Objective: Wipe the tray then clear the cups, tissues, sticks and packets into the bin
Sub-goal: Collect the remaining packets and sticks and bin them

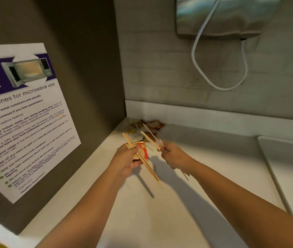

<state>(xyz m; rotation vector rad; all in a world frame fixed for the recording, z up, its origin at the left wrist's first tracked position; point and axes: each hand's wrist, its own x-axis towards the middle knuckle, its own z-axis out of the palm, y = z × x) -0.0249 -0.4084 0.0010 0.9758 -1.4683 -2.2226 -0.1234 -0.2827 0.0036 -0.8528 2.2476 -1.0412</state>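
Stick bundle (142, 159), thin pale wood, gripped together w/ a red packet (143, 149) in L hand (126, 158); fingers curled round both. Held just above the worktop (160, 203), toward its far-left corner, stick ends fanning out up-left and down-right past the hand.

Second stick bunch (151, 137) in R hand (175, 156), just right of the L one, apart from it. Fingers closed in a pinch on the sticks, tips angled up-left toward the corner, one end poking out below the wrist. Some motion blur here, so exact count of sticks not readable.

Loose packets (151, 124) in the far-left corner itself: brown, orange-red, one small yellow, lying flat in a huddle against the back upstand. One darker packet a bit nearer, just behind the R-hand sticks.

Tray (288, 158), white w/ raised rim, along the worktop's right edge, well apart from both hands, partly cut off by the frame.

Arm shadows across the pale worktop.

Left side: dark panel w/ a poster (26, 122) of microwave-use guidelines. Back: tiled wall, steel unit (222, 15) mounted up top, white cable (197, 51) looping down from it.
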